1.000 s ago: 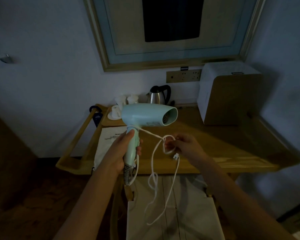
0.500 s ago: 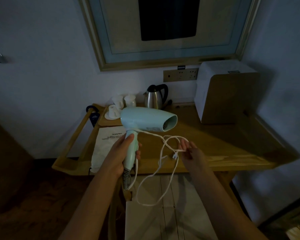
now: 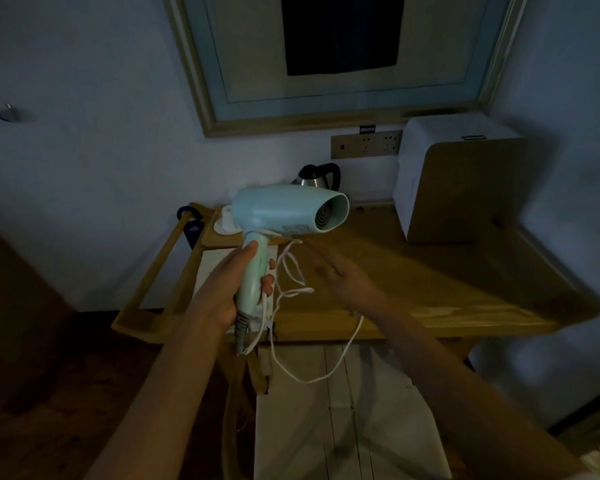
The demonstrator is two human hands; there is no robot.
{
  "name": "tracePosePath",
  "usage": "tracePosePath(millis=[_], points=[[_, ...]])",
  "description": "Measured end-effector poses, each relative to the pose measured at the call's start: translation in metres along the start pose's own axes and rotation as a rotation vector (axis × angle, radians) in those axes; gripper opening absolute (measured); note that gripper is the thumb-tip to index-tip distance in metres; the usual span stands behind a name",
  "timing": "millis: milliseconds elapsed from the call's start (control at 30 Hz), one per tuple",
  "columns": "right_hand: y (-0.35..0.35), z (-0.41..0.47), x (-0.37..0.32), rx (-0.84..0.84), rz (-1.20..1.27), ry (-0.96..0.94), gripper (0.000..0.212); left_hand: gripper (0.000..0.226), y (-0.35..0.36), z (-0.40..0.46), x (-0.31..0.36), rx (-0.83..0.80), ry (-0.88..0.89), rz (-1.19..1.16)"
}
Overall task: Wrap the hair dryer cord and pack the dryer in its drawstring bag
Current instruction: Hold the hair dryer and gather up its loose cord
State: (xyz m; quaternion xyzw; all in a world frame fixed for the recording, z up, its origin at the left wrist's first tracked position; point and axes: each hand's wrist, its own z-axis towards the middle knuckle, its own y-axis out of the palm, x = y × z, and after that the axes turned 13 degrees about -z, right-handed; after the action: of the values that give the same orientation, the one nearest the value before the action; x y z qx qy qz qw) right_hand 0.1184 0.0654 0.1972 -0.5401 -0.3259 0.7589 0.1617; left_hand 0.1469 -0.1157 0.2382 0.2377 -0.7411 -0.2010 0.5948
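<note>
Two hands mid-frame — our left hand (image 3: 222,289) grips hair dryer (image 3: 284,211) handle, right hand (image 3: 340,271) blurred, fingers straight, white cord (image 3: 291,271) loops between — holding nothing we can confirm.

The dryer (image 3: 284,211) is held above the tabletop's (image 3: 413,289) left part, its mouth pointing right. The left hand (image 3: 229,289) grips its handle from the left; the right hand (image 3: 340,275) is just right of the handle, over the tabletop. The cord (image 3: 291,275) hangs between the hands and loops down before the tabletop's front edge. Behind the dryer stands a kettle (image 3: 317,174) at the wall. A box (image 3: 461,181) stands on the tabletop's back right. Sockets (image 3: 366,145) sit on the wall between kettle and box, under a frame (image 3: 326,112).
</note>
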Motion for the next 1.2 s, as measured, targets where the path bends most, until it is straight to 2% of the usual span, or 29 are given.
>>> tracePosePath(millis=[100, 233, 300, 333, 433, 500, 533, 633, 700, 733, 767, 800, 833, 867, 933, 967, 1033, 1100, 1133, 1167, 1200], points=[[0.006, 0.023, -0.014, -0.147, -0.167, -0.037, 0.052, 0.015, -0.002, -0.003, 0.0, -0.012, -0.012, -0.009], [0.012, 0.028, -0.009, -0.217, -0.142, 0.149, 0.018, 0.013, -0.009, -0.004, 0.005, -0.01, 0.014, 0.022], [0.014, 0.024, 0.0, -0.15, -0.111, 0.254, 0.02, 0.016, -0.016, -0.004, 0.007, 0.003, 0.018, 0.017], [0.016, 0.022, 0.006, -0.066, 0.043, 0.351, 0.021, 0.019, -0.02, -0.004, 0.007, 0.014, 0.017, 0.009], [0.016, 0.009, 0.031, 0.277, 0.992, 0.722, 0.023, 0.026, -0.03, -0.001, 0.008, 0.057, 0.037, -0.02], [0.014, -0.008, 0.049, 0.377, 1.485, 0.779, 0.027, 0.021, -0.035, 0.003, 0.009, 0.087, 0.058, -0.032], [0.013, -0.016, 0.054, 0.396, 1.621, 0.755, 0.028, 0.018, -0.037, 0.004, 0.008, 0.1, 0.063, -0.02], [0.014, -0.044, 0.059, 0.494, 1.806, 0.636, 0.04, 0.014, -0.039, 0.008, 0.004, 0.123, 0.056, 0.042], [0.019, -0.063, 0.067, 0.583, 1.96, 0.532, 0.037, 0.011, -0.037, 0.011, 0.0, 0.14, 0.057, 0.059], [0.026, -0.073, 0.075, 0.583, 2.061, 0.471, 0.029, 0.009, -0.034, 0.012, -0.002, 0.142, 0.061, 0.073], [0.037, -0.083, 0.079, 0.507, 2.148, 0.4, 0.028, 0.009, -0.03, 0.012, -0.004, 0.137, 0.063, 0.086], [0.052, -0.093, 0.081, 0.386, 2.122, 0.417, 0.038, 0.009, -0.026, 0.013, -0.006, 0.128, 0.061, 0.09], [0.069, -0.102, 0.089, 0.299, 1.982, 0.488, 0.049, 0.01, -0.021, 0.013, -0.008, 0.117, 0.059, 0.086], [0.081, -0.113, 0.101, 0.218, 1.725, 0.629, 0.054, 0.01, -0.016, 0.013, -0.009, 0.109, 0.06, 0.082], [0.1, -0.131, 0.117, 0.06, 1.332, 0.634, 0.051, 0.011, -0.01, 0.014, -0.012, 0.082, 0.062, 0.092], [0.105, -0.14, 0.118, -0.055, 1.219, 0.467, 0.047, 0.012, -0.008, 0.015, -0.012, 0.055, 0.061, 0.112], [0.111, -0.14, 0.099, -0.307, 0.78, 0.101, 0.03, 0.013, -0.008, 0.016, -0.013, 0.004, 0.056, 0.17], [0.1, -0.13, 0.07, -0.496, 0.245, 0.035, 0.026, 0.011, -0.01, 0.015, -0.013, -0.01, 0.048, 0.209], [0.087, -0.12, 0.053, -0.496, 0.183, 0.098, 0.022, 0.011, -0.01, 0.015, -0.013, -0.012, 0.043, 0.212], [0.067, -0.106, 0.034, -0.368, 0.206, 0.149, 0.021, 0.012, -0.01, 0.014, -0.013, -0.017, 0.039, 0.212], [0.051, -0.089, 0.024, -0.114, 0.271, 0.193, 0.023, 0.013, -0.009, 0.013, -0.013, -0.023, 0.035, 0.21]])
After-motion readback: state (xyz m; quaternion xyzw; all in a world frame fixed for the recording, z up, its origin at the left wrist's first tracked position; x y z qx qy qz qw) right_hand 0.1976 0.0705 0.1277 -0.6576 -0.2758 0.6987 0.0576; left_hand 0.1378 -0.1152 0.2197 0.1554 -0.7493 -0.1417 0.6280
